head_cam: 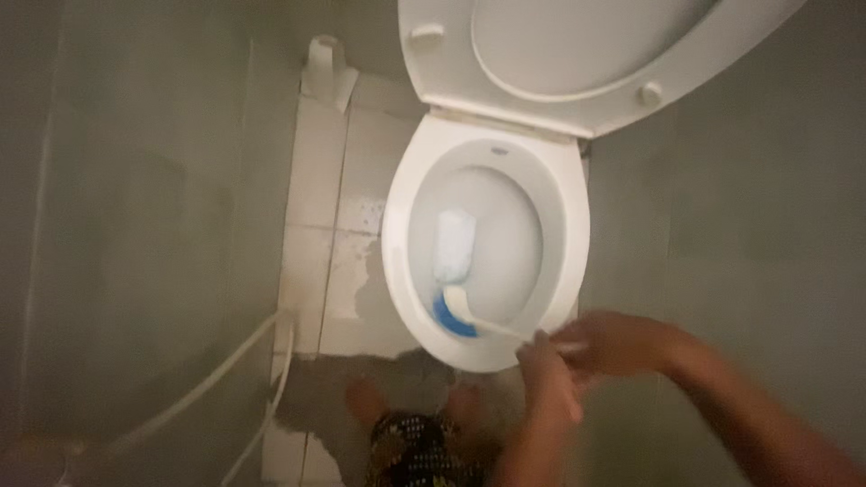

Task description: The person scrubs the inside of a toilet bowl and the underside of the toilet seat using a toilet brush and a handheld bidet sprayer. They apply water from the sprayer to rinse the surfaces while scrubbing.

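— Where's the toilet brush (462,311) in relation to the hands?

— Its blue-and-white head sits up and to the left of them, low inside the toilet bowl (487,153) against the near inner wall. The pale handle runs back down to the right, over the front rim, and into the hands.

— Both hands on it?

— So it looks. The right hand (613,343) is closed around the end of the handle just past the rim. The left hand (548,379) sits just below and to the left of it, fingers curled in against the handle as well, though motion blur softens both, so the exact finger placement is hard to read.

— And the arms?

— The right forearm comes in from the lower right corner, angled up and left. The left forearm rises from the bottom edge, nearly straight up, so the two hands meet at the bowl's front edge.

— Anything else around them?

— A pale block (454,243) lies in the bowl beyond the brush head. The seat and lid (577,54) are raised, farther off. To the left of the hands, a white hose (230,365) crosses the wet floor (316,271), and bare feet (365,401) show near the bottom.
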